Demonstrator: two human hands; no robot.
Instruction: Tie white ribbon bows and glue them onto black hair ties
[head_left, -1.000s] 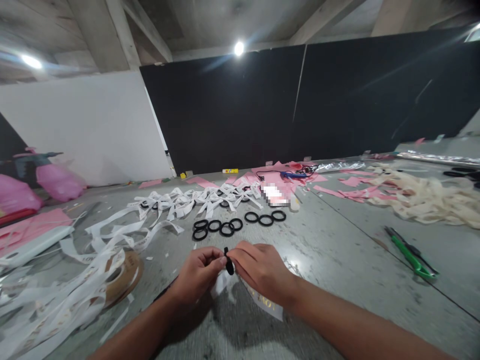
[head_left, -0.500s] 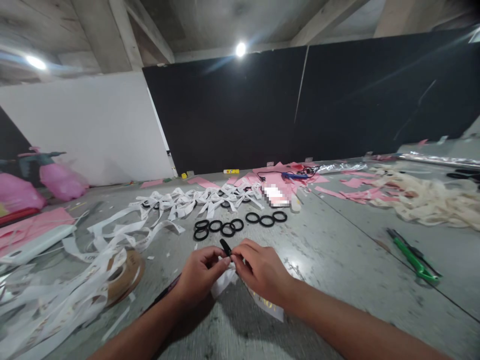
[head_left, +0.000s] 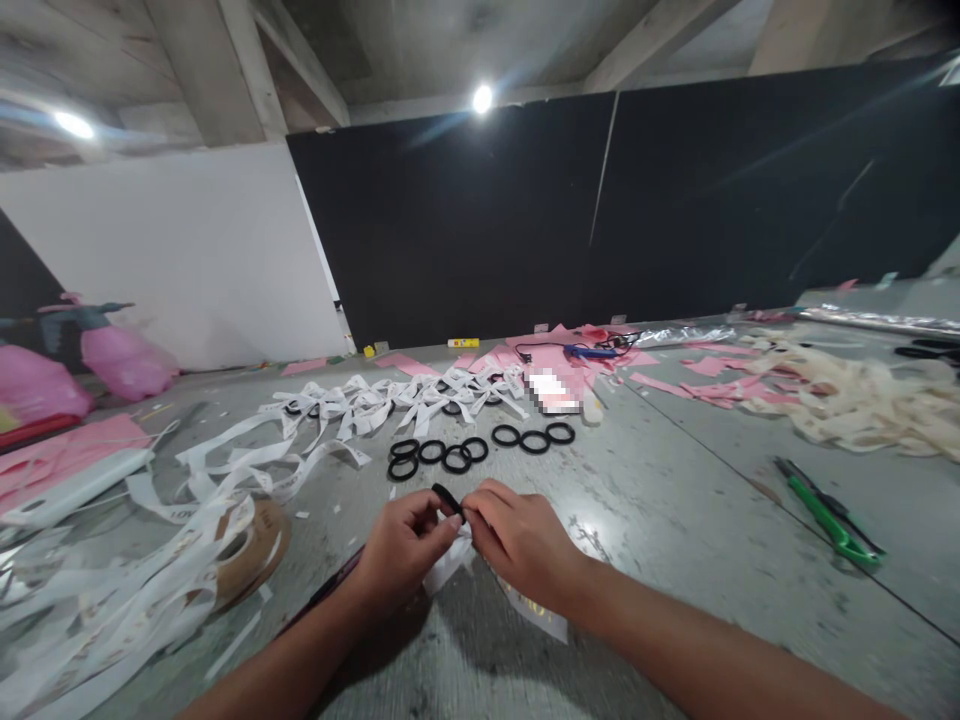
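My left hand [head_left: 411, 545] pinches a black hair tie [head_left: 445, 494], which stands tilted above the fingertips. Against it, my right hand [head_left: 519, 540] is closed on a white printed ribbon [head_left: 544, 615]. One end of that ribbon hangs below the right palm, and another part shows under the left fingers; where it meets the hair tie is hidden by my fingertips. Just beyond my hands lie several loose black hair ties [head_left: 456, 458] on the grey floor. Behind these is a heap of white ribbon bows [head_left: 420, 395], with black rings showing among them.
At left, loose white ribbon [head_left: 150, 600] spills around a brown cardboard spool [head_left: 259, 555]. A green box cutter [head_left: 829, 515] lies at right. Pink scraps [head_left: 562, 350], a blue tool with a cord [head_left: 590, 352], a yellow tube [head_left: 463, 343] and a cream fabric pile [head_left: 862, 395] lie farther back.
The hair tie has turned and tipped slightly left between my fingers. Both hands stay in nearly the same place, and the things around them have not moved.
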